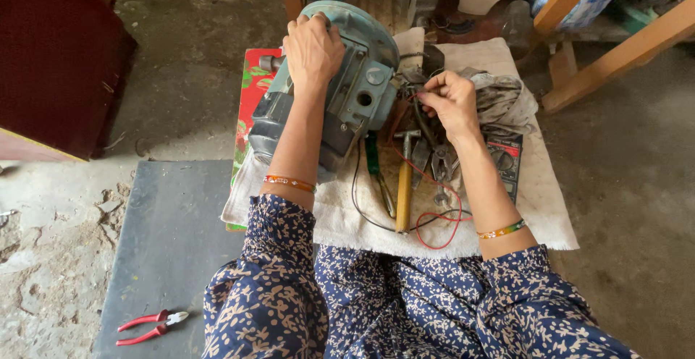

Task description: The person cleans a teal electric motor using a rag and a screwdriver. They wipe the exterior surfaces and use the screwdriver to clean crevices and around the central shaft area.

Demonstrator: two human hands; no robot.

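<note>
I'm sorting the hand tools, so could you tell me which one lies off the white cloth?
The red-handled pliers. They lie alone on the dark mat, while the hammer and screwdriver rest on the cloth.

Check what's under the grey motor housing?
The motor sits on a white cloth, with a red patterned mat showing at its left edge. The left hand rests on top. What is directly beneath the housing is hidden.
</note>
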